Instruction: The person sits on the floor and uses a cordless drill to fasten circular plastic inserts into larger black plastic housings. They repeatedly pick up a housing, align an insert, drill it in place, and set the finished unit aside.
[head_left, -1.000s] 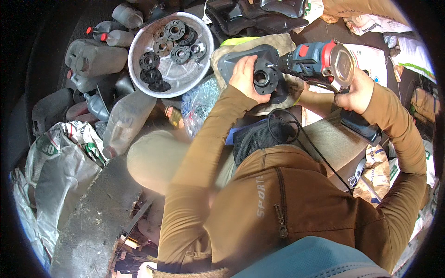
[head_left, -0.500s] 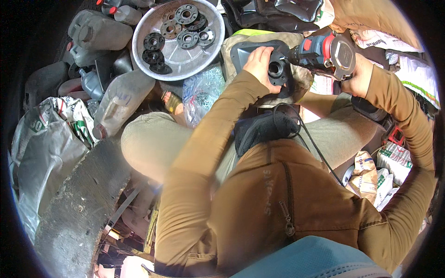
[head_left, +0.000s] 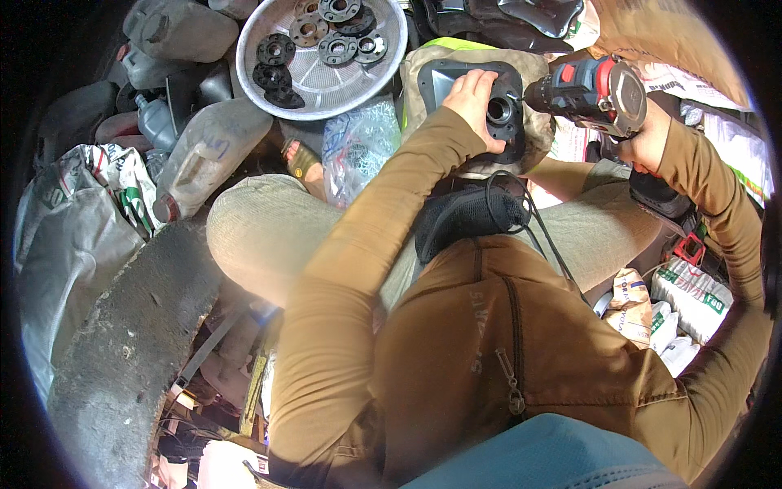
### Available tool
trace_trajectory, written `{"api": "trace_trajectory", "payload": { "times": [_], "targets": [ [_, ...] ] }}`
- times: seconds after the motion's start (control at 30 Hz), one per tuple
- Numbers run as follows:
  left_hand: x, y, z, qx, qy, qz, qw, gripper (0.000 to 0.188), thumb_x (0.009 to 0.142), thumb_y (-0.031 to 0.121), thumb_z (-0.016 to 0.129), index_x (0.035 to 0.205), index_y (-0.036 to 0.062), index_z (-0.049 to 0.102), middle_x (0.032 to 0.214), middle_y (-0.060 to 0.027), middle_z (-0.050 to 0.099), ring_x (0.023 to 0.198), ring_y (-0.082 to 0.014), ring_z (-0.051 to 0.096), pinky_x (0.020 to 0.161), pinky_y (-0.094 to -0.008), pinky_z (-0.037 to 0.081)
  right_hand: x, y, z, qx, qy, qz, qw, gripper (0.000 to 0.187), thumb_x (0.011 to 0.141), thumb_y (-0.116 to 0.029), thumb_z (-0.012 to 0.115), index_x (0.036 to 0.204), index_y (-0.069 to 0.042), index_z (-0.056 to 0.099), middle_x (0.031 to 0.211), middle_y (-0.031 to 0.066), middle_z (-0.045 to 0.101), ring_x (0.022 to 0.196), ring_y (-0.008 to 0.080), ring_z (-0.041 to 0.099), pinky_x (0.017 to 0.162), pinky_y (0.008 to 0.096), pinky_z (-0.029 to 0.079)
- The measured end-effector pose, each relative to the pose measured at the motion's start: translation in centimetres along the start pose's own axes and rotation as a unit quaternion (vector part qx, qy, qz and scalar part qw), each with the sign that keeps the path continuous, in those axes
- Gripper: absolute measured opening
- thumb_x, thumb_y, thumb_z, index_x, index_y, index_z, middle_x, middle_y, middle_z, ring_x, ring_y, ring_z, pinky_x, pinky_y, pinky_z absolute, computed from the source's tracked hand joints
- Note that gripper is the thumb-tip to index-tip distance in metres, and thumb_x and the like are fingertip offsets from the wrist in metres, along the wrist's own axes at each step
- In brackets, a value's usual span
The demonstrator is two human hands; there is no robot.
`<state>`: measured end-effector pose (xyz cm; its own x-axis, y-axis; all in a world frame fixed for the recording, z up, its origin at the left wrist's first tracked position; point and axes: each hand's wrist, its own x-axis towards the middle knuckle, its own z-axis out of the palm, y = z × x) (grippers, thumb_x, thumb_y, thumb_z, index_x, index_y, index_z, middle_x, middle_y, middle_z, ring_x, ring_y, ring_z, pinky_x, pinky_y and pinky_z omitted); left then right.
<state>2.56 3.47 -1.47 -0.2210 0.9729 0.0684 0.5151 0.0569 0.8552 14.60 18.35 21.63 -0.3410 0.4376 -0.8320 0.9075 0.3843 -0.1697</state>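
Your left arm (head_left: 350, 269) reaches forward, the left hand (head_left: 474, 106) palm down with fingers close together and thumb spread apart. Your right arm (head_left: 721, 236) bows outward at the elbow, then angles inward; your right hand (head_left: 650, 137) curls into a firm grip.

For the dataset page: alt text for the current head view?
A person's left hand holds a round black flanged part over a black rectangular piece while the right hand points a blue and red drill toward it. At upper left, a round grey mesh basket holds dark flanged discs.
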Motion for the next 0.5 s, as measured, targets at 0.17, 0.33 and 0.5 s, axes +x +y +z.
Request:
{"api": "trace_trajectory", "payload": {
  "times": [0.17, 0.33, 0.5],
  "targets": [
    [0.1, 0.0, 0.1, -0.002, 0.003, 0.007, 1.0, 0.1, 0.046, 0.031, 0.083, 0.13, 0.0039, 0.033, 0.126, -0.0202, 0.039, 0.118, -0.0386, 0.04, 0.101, -0.0416, 0.036, -0.5, 0.1, 0.9, 0.036, 0.006, -0.012, 0.999, 0.04, 0.067, 0.002, 0.057, 0.106, -0.002, 0.054, 0.061, 0.0043, 0.052, 0.043, 0.0123, 0.048, 0.039, 0.029, 0.041],
    [0.0, 0.1, -0.3, -0.004, -0.002, 0.0, 1.0, 0.099, 0.047, 0.031, 0.083, 0.129, 0.0037, 0.034, 0.126, -0.0205, 0.039, 0.117, -0.0384, 0.041, 0.1, -0.0412, 0.037, 1.9, 4.7, 2.2, 0.037, 0.016, -0.181, 0.983, 0.043, 0.067, 0.004, 0.058, 0.109, -0.001, 0.053, 0.076, 0.0068, 0.058, 0.05, 0.0111, 0.05, 0.046, 0.0281, 0.043],
    [-0.1, -0.1, 0.1, -0.001, 0.012, 0.012, 1.0, 0.1, 0.047, 0.031, 0.083, 0.129, 0.0039, 0.034, 0.125, -0.0197, 0.04, 0.117, -0.0381, 0.041, 0.1, -0.0411, 0.037, -0.5, 3.5, 2.1, 0.11, 0.023, -0.134, 0.985, 0.045, 0.069, 0.006, 0.057, 0.113, -0.002, 0.051, 0.088, 0.0043, 0.058, 0.062, 0.0084, 0.052, 0.053, 0.025, 0.045]
  ]
}}
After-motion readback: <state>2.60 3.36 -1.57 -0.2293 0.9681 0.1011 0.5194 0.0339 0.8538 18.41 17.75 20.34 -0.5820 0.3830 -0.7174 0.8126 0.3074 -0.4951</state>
